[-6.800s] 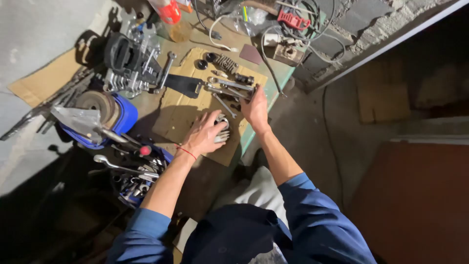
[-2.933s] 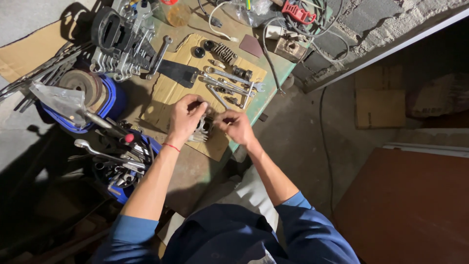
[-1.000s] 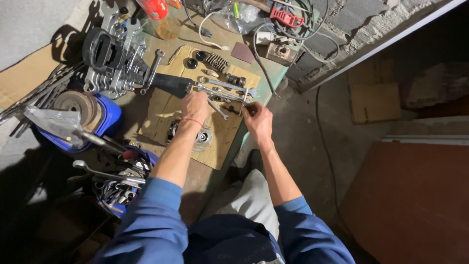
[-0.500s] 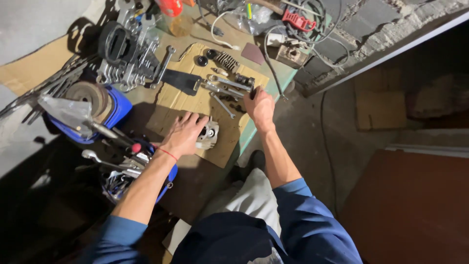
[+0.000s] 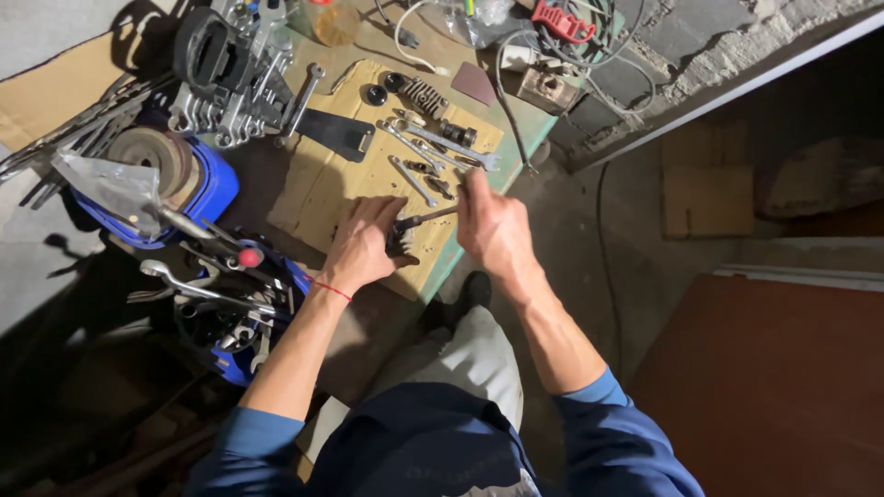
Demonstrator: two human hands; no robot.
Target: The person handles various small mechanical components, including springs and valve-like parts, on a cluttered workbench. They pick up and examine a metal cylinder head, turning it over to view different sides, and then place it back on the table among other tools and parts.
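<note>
Wrenches (image 5: 433,152) lie on the cardboard sheet (image 5: 322,189), beyond the small part (image 5: 402,241). A bucket (image 5: 207,198) stands left of the sheet, an engine block (image 5: 226,78) behind it.

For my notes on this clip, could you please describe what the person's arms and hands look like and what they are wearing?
Both hands are bare, with no gloves. The left hand has a thin red band around its wrist. The right hand wears nothing at the wrist. Both arms have blue sleeves pushed up, leaving the forearms uncovered.
</note>
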